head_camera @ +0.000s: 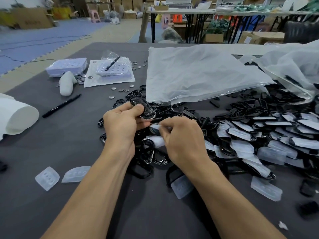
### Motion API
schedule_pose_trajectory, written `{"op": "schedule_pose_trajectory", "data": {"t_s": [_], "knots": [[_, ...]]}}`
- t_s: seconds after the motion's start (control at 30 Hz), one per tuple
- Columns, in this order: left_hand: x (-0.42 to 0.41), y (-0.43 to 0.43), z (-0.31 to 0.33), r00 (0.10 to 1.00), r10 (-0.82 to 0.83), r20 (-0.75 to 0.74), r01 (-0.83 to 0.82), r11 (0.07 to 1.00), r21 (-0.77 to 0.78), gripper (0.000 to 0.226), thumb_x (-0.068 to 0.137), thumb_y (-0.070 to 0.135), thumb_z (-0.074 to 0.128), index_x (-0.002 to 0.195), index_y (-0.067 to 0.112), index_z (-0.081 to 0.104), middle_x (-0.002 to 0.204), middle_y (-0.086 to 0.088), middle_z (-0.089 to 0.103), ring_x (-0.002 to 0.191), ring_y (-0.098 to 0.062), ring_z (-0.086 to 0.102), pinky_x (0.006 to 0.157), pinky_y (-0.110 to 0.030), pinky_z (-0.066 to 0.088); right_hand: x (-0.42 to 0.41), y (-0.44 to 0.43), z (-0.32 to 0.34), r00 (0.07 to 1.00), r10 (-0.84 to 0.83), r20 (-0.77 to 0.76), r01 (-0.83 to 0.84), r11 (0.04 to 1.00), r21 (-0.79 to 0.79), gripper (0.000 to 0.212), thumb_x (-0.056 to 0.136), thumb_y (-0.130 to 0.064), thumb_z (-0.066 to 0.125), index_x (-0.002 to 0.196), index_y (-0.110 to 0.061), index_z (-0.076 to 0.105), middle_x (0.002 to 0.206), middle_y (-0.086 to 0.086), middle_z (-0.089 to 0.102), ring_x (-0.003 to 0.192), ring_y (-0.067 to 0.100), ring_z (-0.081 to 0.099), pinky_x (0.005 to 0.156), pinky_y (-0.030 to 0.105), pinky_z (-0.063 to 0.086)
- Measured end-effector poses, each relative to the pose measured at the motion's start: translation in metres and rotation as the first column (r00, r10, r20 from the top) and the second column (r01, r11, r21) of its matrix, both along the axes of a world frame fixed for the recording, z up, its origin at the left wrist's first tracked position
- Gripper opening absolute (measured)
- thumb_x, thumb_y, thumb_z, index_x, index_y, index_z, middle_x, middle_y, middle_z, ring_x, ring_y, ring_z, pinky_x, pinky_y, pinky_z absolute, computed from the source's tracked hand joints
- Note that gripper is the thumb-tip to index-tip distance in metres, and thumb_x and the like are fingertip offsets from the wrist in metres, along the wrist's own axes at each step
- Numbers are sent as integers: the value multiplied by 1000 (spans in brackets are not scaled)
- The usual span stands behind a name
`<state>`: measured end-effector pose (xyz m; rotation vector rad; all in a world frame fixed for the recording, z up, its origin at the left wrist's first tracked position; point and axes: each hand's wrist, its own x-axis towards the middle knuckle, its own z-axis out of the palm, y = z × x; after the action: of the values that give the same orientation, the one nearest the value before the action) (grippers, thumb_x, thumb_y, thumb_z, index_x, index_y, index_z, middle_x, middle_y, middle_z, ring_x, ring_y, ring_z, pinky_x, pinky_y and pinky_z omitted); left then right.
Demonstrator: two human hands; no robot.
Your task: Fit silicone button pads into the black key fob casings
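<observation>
My left hand (122, 121) grips a black key fob casing (144, 109) above the middle of the table, thumb on its top. Just right of it, my right hand (181, 140) pinches a translucent silicone button pad (155, 126) at its edge, close under the casing. A pile of empty black casings (151, 152) lies beneath both hands. To the right spreads a heap of casings with white pads in them (269, 135). Two loose silicone pads (47, 177) (76, 173) lie at the near left, others (182, 187) (265, 188) at the near right.
A large clear plastic bag (198, 73) lies behind the hands, another (293, 66) at the far right. Coin cells (120, 89), battery trays (67, 66), a black marker (60, 106) and a white roll (17, 114) sit on the left of the grey table (51, 204).
</observation>
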<state>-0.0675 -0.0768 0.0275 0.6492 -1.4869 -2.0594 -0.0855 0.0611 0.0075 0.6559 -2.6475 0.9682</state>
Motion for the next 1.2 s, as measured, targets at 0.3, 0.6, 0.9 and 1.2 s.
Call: {"op": "schedule_pose_trajectory", "data": {"t_s": [0.3,0.6,0.9,1.2], "knots": [[-3,15,-9,995,-88,47,95,982,-165,19,87,1,74,77,15,81,72,-7,78,56,-18,71,50,-23,56,-8,20,10,851,268,451,228,586,-778,15,94,-8,70,80,-13,73,62,12,64,46,10,50,44,19,39],[2,26,-8,969,-238,66,247,946,-209,15,78,1,83,88,11,82,74,-11,79,62,-20,76,48,-23,54,-4,24,17,866,217,450,235,618,-750,20,85,-11,80,67,-19,76,51,-4,58,41,4,42,40,18,36],[1,31,-8,953,-291,79,302,924,-237,21,84,-5,74,85,15,82,77,-10,79,65,-22,74,49,-23,55,-10,24,16,848,286,447,264,504,-822,20,81,5,73,84,-15,78,60,9,61,51,12,51,52,20,43],[0,28,-13,962,-267,63,274,923,-270,20,70,16,75,84,27,84,82,-5,81,81,-29,79,82,-44,64,-18,31,15,857,211,471,326,487,-811,27,76,10,67,74,-17,69,63,2,61,48,8,50,49,15,42]]}}
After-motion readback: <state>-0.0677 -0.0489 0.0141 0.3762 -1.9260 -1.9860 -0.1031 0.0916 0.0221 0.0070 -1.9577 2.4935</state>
